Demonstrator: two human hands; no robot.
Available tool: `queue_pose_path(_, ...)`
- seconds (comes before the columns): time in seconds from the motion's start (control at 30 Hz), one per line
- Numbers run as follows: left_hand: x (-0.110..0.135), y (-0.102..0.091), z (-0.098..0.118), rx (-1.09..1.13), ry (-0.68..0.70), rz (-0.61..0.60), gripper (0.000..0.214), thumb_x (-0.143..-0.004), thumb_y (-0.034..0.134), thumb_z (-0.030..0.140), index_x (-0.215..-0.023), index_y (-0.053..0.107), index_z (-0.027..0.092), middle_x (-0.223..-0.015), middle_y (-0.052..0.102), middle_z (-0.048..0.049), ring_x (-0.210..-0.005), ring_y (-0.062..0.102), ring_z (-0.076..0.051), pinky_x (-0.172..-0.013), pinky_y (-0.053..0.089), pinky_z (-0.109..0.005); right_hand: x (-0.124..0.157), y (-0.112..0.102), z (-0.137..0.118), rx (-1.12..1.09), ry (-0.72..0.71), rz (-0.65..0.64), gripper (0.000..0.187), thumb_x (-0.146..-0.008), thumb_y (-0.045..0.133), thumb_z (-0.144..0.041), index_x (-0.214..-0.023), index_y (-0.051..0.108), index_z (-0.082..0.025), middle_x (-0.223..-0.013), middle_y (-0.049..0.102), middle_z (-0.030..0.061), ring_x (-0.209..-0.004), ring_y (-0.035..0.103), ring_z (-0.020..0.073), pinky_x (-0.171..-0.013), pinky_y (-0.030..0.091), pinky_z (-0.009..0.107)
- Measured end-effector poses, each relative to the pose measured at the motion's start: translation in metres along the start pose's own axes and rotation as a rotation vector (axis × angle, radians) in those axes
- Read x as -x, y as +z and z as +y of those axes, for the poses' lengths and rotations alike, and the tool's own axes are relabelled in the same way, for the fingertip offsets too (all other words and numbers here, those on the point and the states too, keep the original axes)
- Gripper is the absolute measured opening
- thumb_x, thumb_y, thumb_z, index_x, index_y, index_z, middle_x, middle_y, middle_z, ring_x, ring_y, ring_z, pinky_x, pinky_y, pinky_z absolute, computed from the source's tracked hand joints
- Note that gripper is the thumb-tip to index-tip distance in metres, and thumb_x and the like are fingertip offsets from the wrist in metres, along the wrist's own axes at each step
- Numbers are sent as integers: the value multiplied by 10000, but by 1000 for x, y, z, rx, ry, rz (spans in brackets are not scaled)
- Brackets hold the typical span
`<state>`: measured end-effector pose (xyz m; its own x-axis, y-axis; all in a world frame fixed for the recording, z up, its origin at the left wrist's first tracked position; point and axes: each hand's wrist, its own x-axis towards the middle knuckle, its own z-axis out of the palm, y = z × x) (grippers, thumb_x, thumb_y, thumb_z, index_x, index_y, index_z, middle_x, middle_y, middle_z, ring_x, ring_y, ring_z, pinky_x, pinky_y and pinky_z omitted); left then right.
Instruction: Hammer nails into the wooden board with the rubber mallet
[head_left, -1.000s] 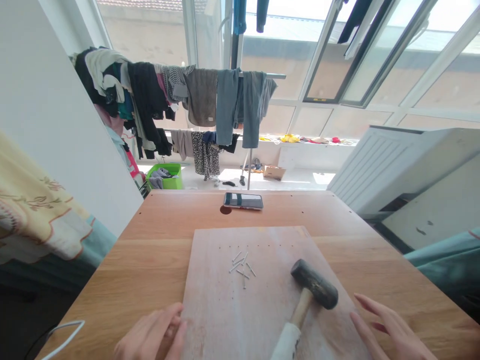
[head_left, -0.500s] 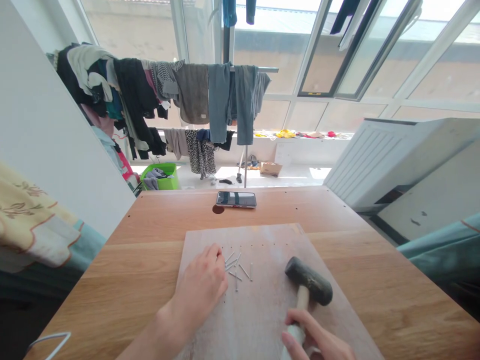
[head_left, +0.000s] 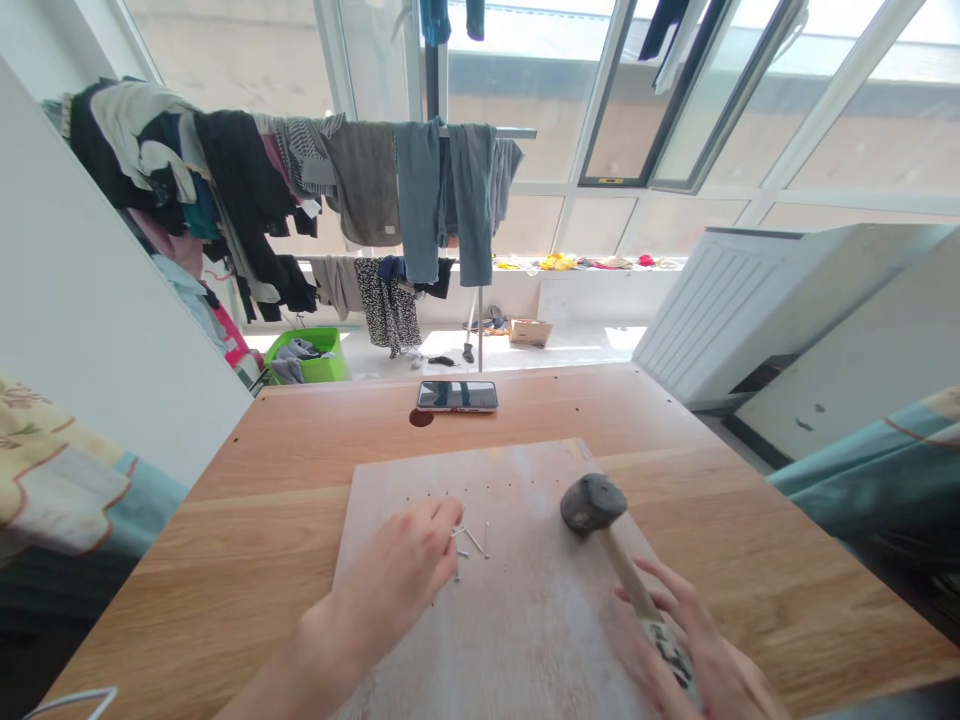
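My left hand [head_left: 409, 550] is over the wooden board [head_left: 510, 620], its fingers bent and pinched together at a small cluster of nails. Its fingertips hide part of the cluster. Several loose nails [head_left: 475, 542] lie just right of those fingers, on the board. In my right hand [head_left: 694, 635] is a rubber mallet [head_left: 592, 503] with a black head and a pale wooden handle. The thumb and fingers lie loosely along both sides of the handle. The mallet's head is over the board's right part, tilted up and away from me.
The board rests on a wooden table [head_left: 247, 540]. A row of small holes runs along its far part. A phone [head_left: 457, 396] lies near the table's far edge, beside a round hole [head_left: 421, 418]. Beyond are a clothes rack with laundry [head_left: 371, 185] and a green basket [head_left: 322, 360].
My left hand has shifted over the nails and covers more of them. The mallet has turned, its head now leaning left, and my right hand's grip has loosened. The view has swung slightly right.
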<state>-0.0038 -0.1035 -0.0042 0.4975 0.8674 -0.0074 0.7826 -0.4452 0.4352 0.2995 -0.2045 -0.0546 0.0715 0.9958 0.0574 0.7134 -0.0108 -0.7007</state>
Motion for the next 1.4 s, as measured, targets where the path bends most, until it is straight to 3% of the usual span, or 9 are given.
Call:
queue_pose_path(0.07,-18,-1,4,73,39,27,209,-920,494,89,-994,659,196,-936,670,-31,-806,653,-169,-756,484,-284,-2,-1,3,95,-60,8,536,-948,548,-394,-1453,482,-228,-1346,706,130,-1176,713,268,-949,606,331)
queue_pose_path(0.17,-51,2,11,168,98,58,196,-893,547,116,-926,726,189,-931,665,-46,-800,654,-172,-771,495,-280,0,-1,2,139,-94,35,534,-965,502,-364,-1472,514,-198,-1423,651,118,-1277,642,285,-1045,554,378)
queue_pose_path(0.33,-104,24,25,271,171,49,215,-827,584,70,-900,763,163,-917,663,-59,-794,649,-174,-794,503,-287,1,-11,3,175,-29,-32,568,-1003,448,-378,-1538,434,-188,-1473,600,94,-1353,567,237,-1080,510,320)
queue_pose_path(0.47,-128,48,33,326,231,59,220,-816,589,66,-903,767,160,-921,667,-62,-809,647,-180,-814,512,-292,0,-14,7,168,-28,-39,560,-1013,424,-383,-1537,432,-185,-1484,588,86,-1371,545,226,-1089,495,304)
queue_pose_path(0.6,-138,61,37,428,248,85,200,-815,593,53,-888,753,149,-923,671,-59,-795,643,-161,-805,518,-275,3,-10,9,147,-19,21,547,-993,465,-380,-1502,493,-184,-1432,637,83,-1323,595,239,-1049,527,285)
queue_pose_path(0.83,-143,63,38,516,246,120,230,-838,575,55,-1011,706,135,-825,700,-37,-752,650,-153,-754,522,-270,4,-5,12,149,-14,36,562,-986,471,-409,-1496,500,-175,-1440,632,67,-1316,600,208,-1036,521,230)
queue_pose_path(1.07,-153,69,24,594,275,82,219,-810,606,80,-995,698,153,-797,702,-12,-748,658,-143,-747,528,-255,4,-3,12,121,62,19,547,-969,481,-379,-1459,558,-147,-1421,651,102,-1329,594,262,-1089,500,307)
queue_pose_path(1.23,-155,68,21,646,279,46,237,-781,600,65,-983,700,140,-806,705,-19,-749,655,-140,-748,532,-253,5,-4,15,92,109,-64,608,-993,425,-414,-1500,495,-87,-1496,575,121,-1401,520,258,-1145,440,340)
queue_pose_path(1.4,-155,72,23,634,286,72,242,-766,606,59,-961,720,145,-795,700,-14,-719,630,-132,-719,517,-243,4,-9,8,-4,184,-33,608,-940,506,-466,-1468,563,-172,-1262,754,112,-1248,659,308,-1026,543,346)
